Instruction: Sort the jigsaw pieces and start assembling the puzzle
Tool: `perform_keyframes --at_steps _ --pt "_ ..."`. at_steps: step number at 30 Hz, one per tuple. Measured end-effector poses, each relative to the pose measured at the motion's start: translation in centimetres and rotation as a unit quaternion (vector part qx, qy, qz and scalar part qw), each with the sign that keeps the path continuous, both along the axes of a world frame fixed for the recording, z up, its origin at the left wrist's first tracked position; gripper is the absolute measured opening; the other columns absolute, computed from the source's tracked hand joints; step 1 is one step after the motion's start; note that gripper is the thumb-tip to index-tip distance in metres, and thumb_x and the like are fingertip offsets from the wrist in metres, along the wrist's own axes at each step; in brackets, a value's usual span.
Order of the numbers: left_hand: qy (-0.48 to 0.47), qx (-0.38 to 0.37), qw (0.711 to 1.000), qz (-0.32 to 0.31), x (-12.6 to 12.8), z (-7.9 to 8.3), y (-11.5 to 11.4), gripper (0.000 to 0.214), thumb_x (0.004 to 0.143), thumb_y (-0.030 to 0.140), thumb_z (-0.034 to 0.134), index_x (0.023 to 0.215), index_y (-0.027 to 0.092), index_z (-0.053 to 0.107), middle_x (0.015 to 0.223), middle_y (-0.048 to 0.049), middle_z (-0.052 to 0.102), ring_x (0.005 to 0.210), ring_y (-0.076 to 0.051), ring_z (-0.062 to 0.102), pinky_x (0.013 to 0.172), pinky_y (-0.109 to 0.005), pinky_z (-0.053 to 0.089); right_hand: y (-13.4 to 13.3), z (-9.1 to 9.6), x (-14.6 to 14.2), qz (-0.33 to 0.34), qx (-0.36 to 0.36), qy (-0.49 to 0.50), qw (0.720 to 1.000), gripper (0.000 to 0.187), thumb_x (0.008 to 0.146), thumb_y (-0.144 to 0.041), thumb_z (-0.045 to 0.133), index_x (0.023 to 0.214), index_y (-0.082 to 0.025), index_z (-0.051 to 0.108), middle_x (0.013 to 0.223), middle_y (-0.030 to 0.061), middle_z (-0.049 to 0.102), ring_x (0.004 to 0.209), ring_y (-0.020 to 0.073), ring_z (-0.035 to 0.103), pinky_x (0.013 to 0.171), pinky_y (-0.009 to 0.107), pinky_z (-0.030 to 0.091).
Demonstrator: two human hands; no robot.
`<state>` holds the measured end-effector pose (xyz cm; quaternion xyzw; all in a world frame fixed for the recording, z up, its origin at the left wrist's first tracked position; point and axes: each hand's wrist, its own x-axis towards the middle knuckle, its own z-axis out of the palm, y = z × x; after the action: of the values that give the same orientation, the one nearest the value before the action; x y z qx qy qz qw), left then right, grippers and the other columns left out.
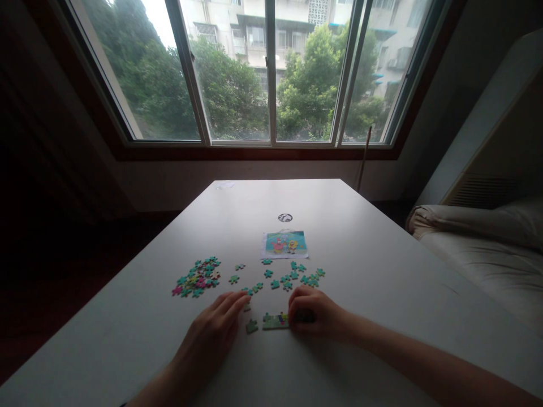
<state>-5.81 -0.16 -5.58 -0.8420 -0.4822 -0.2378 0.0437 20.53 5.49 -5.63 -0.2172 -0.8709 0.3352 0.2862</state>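
My left hand (220, 316) lies on the table with its fingers stretched out, its fingertips by a few small puzzle pieces (248, 307). Curled over the right end of a short strip of joined puzzle pieces (271, 322) is my right hand (316, 311), its fingers closed on pieces there. That end is mostly hidden under the hand. Between the hands, a single green puzzle piece (251, 325) sits just left of the strip, apart from it. Several loose teal pieces (287, 281) are spread beyond my fingers.
A heap of mixed puzzle pieces (199, 277) lies on the left of the white table (373, 271). Farther off are a picture sheet with two cartoon figures (285, 244) and a round black-and-white mark (285, 217). A pale padded seat (479, 237) stands to the right, a window (271, 73) ahead.
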Motion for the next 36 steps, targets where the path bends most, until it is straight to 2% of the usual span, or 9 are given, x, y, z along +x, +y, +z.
perform_keyframes --at_steps 5,8,16,19,22,25,36 --pt "0.024 -0.005 1.000 -0.003 0.09 -0.25 0.04 0.026 0.088 0.017 0.039 0.106 0.022 0.058 0.100 -0.0079 0.057 0.085 -0.019 0.058 0.069 -0.030 0.052 -0.10 0.12 -0.08 -0.001 -0.001 -0.001 1.000 0.008 0.067 -0.012 0.065 0.073 -0.017 0.065 0.083 0.0044 0.059 0.079 0.0158 0.054 0.072 0.026 0.045" --pt "0.019 -0.002 1.000 -0.011 0.13 -0.24 0.14 0.024 0.089 0.018 0.039 0.102 0.021 0.058 0.098 -0.0077 0.058 0.085 -0.019 0.058 0.070 -0.030 0.051 -0.19 0.31 -0.13 -0.001 -0.005 0.000 1.000 0.009 0.067 -0.010 0.065 0.073 -0.016 0.065 0.083 0.0047 0.059 0.079 0.0157 0.054 0.073 0.026 0.045" --pt "0.005 -0.001 1.000 -0.025 0.01 -0.16 0.17 0.019 0.086 0.013 0.039 0.094 0.018 0.056 0.105 -0.0068 0.062 0.098 -0.020 0.057 0.085 -0.033 0.049 -0.10 0.25 -0.07 -0.004 -0.003 0.000 1.000 0.009 0.066 -0.010 0.065 0.072 -0.016 0.065 0.082 0.0045 0.059 0.079 0.0158 0.054 0.073 0.026 0.044" --pt "-0.004 0.020 1.000 0.000 -0.02 -0.02 0.06 0.021 0.083 0.011 0.037 0.092 0.018 0.055 0.105 -0.0076 0.060 0.095 -0.020 0.058 0.081 -0.033 0.050 -0.08 0.15 -0.03 -0.002 -0.005 0.000 1.000 0.009 0.066 -0.010 0.065 0.073 -0.016 0.065 0.083 0.0046 0.059 0.079 0.0157 0.054 0.073 0.026 0.044" --pt "-0.003 0.019 0.999 0.028 -0.07 0.10 -0.07 0.021 0.082 0.010 0.036 0.087 0.018 0.055 0.095 -0.0067 0.061 0.084 -0.020 0.060 0.071 -0.032 0.051 -0.09 0.08 -0.04 -0.002 -0.008 0.000 1.000 0.009 0.066 -0.010 0.065 0.073 -0.016 0.065 0.083 0.0045 0.059 0.080 0.0157 0.054 0.073 0.026 0.044" --pt "0.000 0.013 1.000 0.028 -0.07 0.18 -0.14 0.021 0.083 0.012 0.036 0.088 0.019 0.055 0.089 -0.0056 0.061 0.080 -0.020 0.059 0.067 -0.031 0.050 -0.09 0.01 -0.06 -0.003 -0.006 0.001 1.000 0.009 0.066 -0.010 0.065 0.073 -0.016 0.064 0.083 0.0044 0.059 0.080 0.0159 0.054 0.074 0.026 0.044" --pt "-0.008 0.002 1.000 0.008 -0.04 0.16 -0.07 0.021 0.088 0.017 0.037 0.090 0.018 0.058 0.091 -0.0053 0.063 0.082 -0.018 0.059 0.071 -0.029 0.049 -0.05 0.00 -0.01 0.000 0.004 -0.002 1.000 0.007 0.068 -0.012 0.064 0.073 -0.017 0.064 0.083 0.0041 0.059 0.080 0.0157 0.054 0.074 0.026 0.044"
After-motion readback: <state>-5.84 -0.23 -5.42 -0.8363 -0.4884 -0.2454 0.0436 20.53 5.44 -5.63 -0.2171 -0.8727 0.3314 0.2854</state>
